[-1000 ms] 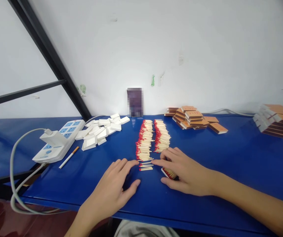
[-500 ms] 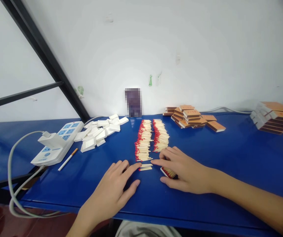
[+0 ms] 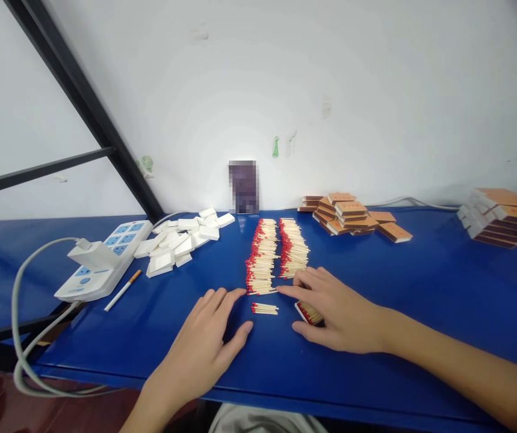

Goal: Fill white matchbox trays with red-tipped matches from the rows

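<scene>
Two long rows of red-tipped matches lie on the blue table, a left row (image 3: 262,264) and a right row (image 3: 293,249). A small group of several matches (image 3: 265,309) lies apart, just in front of the left row. My left hand (image 3: 206,340) is open, its index fingertip at the red heads on the left row's near end, thumb apart. My right hand (image 3: 337,313) has its thumb and curled fingers around a small white matchbox tray (image 3: 309,314) filled with matches, partly hidden under the palm. Its stretched index finger touches the plain ends of the left row's nearest matches.
White empty matchbox trays (image 3: 181,240) are heaped at the left, beside a power strip (image 3: 105,258) with a plugged charger and a cigarette (image 3: 123,290). Orange matchboxes (image 3: 348,213) are piled at the back right; more are stacked (image 3: 502,216) at far right.
My left index finger has moved from the small group to the left row's near end. The small group now lies closer together, with a wider gap to the row. My right hand barely moved.
</scene>
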Action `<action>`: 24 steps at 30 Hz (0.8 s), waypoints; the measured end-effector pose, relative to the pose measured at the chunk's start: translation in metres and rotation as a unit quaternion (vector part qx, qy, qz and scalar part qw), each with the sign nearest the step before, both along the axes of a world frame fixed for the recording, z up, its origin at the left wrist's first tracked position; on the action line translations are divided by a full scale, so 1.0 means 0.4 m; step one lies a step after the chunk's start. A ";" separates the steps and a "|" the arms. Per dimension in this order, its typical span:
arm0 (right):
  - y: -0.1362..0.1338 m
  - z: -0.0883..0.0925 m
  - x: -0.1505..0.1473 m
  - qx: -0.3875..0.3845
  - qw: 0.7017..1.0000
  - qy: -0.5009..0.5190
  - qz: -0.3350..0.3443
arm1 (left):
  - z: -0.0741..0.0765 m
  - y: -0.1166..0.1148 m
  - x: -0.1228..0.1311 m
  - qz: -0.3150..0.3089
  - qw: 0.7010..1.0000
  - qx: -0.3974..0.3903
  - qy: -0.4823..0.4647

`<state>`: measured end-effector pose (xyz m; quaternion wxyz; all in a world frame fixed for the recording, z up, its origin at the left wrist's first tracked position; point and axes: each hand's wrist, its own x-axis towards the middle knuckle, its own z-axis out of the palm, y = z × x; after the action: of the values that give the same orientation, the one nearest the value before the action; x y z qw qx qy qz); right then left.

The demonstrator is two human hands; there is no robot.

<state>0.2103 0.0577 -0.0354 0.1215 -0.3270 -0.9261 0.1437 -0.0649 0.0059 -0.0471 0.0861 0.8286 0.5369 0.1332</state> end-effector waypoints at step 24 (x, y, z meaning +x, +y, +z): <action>-0.002 0.001 0.000 0.007 1.000 -0.007 0.008 | 0.013 0.003 0.006 -0.035 0.999 -0.006 -0.002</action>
<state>0.2102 0.0571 -0.0351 0.1164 -0.3194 -0.9305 0.1362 -0.0627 0.0071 -0.0421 0.0964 0.8463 0.5080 0.1283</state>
